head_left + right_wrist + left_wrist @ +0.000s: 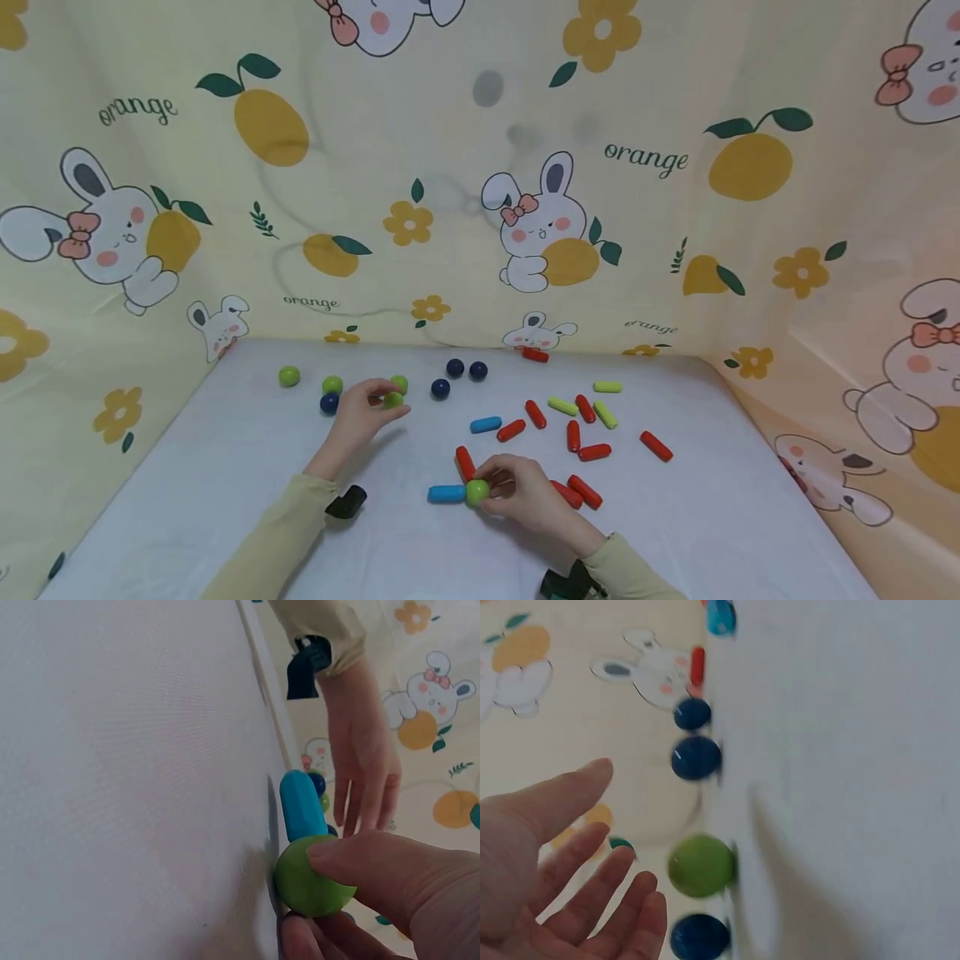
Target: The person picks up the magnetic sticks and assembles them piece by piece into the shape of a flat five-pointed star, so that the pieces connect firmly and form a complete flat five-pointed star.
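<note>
In the head view my right hand [528,496] pinches a green ball [477,492] low over the table, thumb on one side and fingers on the other. The blue stick [447,494] meets that ball end-on, and a red stick [465,463] reaches up from behind it. My left hand [366,415] hovers farther back with thumb and fingers spread apart, a green ball [392,401] showing in the gap between them. In the left wrist view this hand [570,877] has relaxed fingers and nothing in its grasp; a green ball [702,866] lies beyond the fingertips.
More green balls [289,376] and dark blue balls [440,388] lie along the back left. Several red sticks [656,446], yellow-green sticks [607,387] and another blue stick [486,424] are scattered to the right. A printed curtain [465,275] walls the white table [390,542].
</note>
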Demonstrator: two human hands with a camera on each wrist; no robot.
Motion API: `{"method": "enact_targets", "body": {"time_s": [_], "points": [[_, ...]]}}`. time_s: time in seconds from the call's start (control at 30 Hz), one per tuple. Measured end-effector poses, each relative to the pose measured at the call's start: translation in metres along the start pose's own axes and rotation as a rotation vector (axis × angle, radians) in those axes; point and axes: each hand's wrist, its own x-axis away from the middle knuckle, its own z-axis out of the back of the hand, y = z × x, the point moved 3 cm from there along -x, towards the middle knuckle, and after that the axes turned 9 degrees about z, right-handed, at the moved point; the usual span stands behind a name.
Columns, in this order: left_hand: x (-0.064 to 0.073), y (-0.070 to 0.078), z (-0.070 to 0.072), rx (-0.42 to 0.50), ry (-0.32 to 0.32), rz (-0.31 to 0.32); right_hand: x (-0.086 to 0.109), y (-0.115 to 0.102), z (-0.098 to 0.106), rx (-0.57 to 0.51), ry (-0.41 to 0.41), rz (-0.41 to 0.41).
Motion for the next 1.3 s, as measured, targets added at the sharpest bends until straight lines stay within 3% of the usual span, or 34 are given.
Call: {"method": "enact_targets", "body": {"time_s": [0.17, 0.4, 0.67, 0.9, 1.1, 1.3], "points": [[-0.007, -0.010, -0.001, -0.037, -0.018, 0.031, 0.002, -0.006, 0.000, -0.023, 0.000, -0.006], [-0.008, -0.008, -0.008, -0.102, -0.039, 0.032, 0.007, -0.035, 0.004, -0.053, -0.005, 0.014], [-0.006, -0.002, -0.022, -0.124, -0.109, 0.011, 0.007, -0.035, 0.005, -0.065, -0.005, 0.031], [-0.002, 0.012, -0.039, 0.006, -0.243, 0.043, 0.003, -0.003, 0.002, -0.048, -0.020, 0.041], [0.007, 0.021, -0.054, 0.076, -0.399, 0.003, 0.003, 0.000, 0.003, -0.054, -0.022, 0.066], [0.010, 0.023, -0.063, 0.073, -0.458, -0.031, 0.003, 0.000, 0.003, -0.070, -0.002, 0.059]]}}
